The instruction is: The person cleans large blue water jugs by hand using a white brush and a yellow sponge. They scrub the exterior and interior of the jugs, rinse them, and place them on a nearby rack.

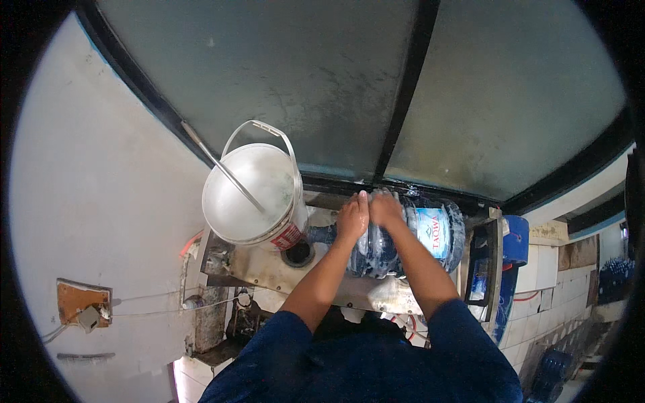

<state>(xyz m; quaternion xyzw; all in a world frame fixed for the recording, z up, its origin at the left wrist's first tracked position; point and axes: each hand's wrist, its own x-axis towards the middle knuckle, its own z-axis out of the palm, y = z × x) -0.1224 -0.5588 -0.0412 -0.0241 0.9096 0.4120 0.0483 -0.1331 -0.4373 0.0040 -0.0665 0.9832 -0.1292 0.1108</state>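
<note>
A large clear blue water jug (438, 228) lies on its side on a worn metal bench (269, 269), its neck toward the left. White foam streaks its ribbed body, and a blue and white label wraps the right part. My left hand (353, 216) rests on the jug near the neck end, fingers stretched out and close together. Right beside it, my right hand (387, 208) presses on the jug with curled fingers; whatever may be under them is hidden.
Left of the jug stands a white bucket (216, 201) with suds inside, its handle raised and a metal rod (232, 176) leaning in it. A dark round hole (297, 254) shows in the bench. Frosted glass panes (289, 80) rise behind. A blue container (515, 240) is at the right.
</note>
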